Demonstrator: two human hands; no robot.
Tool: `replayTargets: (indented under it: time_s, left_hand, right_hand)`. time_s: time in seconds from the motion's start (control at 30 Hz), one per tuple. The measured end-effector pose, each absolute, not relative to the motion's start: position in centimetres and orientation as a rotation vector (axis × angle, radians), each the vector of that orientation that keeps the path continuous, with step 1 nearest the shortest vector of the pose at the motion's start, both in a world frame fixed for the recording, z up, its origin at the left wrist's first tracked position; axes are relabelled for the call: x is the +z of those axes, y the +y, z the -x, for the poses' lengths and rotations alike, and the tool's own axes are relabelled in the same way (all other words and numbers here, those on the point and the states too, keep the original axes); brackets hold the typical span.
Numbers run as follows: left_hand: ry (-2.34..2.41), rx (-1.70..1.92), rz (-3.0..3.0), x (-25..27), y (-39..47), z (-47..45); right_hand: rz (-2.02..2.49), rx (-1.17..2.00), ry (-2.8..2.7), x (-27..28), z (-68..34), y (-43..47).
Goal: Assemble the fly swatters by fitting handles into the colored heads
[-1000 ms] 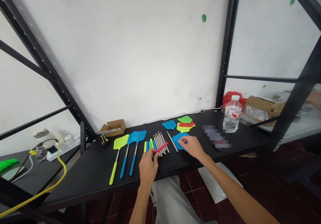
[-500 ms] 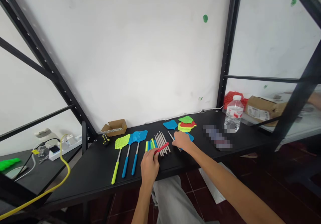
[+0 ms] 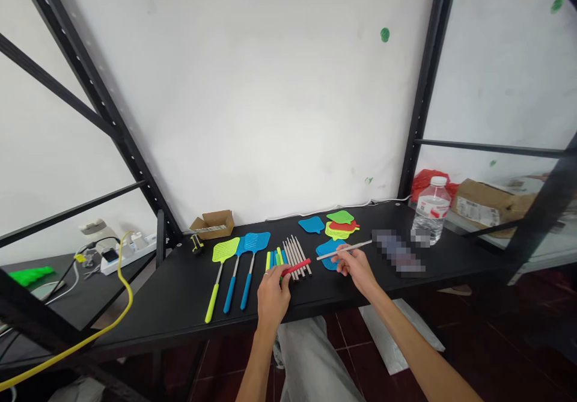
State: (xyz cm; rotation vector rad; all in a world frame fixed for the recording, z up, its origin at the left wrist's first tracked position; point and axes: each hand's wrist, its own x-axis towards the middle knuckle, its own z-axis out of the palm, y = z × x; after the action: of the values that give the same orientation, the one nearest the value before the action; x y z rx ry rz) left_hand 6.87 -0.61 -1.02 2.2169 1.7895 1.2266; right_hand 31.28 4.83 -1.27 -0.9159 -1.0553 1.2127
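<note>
My left hand (image 3: 273, 291) is closed on a red plastic handle (image 3: 297, 267), which points to the right. In my right hand (image 3: 354, 268) is a thin metal rod (image 3: 345, 250), pinched and held nearly level, its left end a little way from the red handle. Below my left fingers lie several yellow, blue and green handles (image 3: 274, 258), partly hidden. Beside them is a row of metal rods (image 3: 296, 255). A blue fly swatter head (image 3: 328, 249) lies behind the rod, and more heads, blue (image 3: 311, 225), green (image 3: 340, 217), red and yellow, sit further back.
Three whole fly swatters, one yellow (image 3: 216, 288) and two blue (image 3: 247, 288), lie at left. An open cardboard box (image 3: 213, 225) stands against the wall. To the right are a blurred dark item (image 3: 396, 252), a water bottle (image 3: 431, 210) and a brown carton (image 3: 482, 207).
My right hand has lifted the metal rod from the table and turned it from slanting to nearly level. My left hand still holds the red handle. The view has shifted slightly.
</note>
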Motion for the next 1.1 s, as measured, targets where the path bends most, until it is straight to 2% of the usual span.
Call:
replayTargets:
  time_s: [1.1]
  left_hand:
    - [1.754,1.167,-2.245,-0.61,-0.73,-6.88]
  right_hand:
    - [0.865,1.146,-1.194,-1.67,-31.23,4.34]
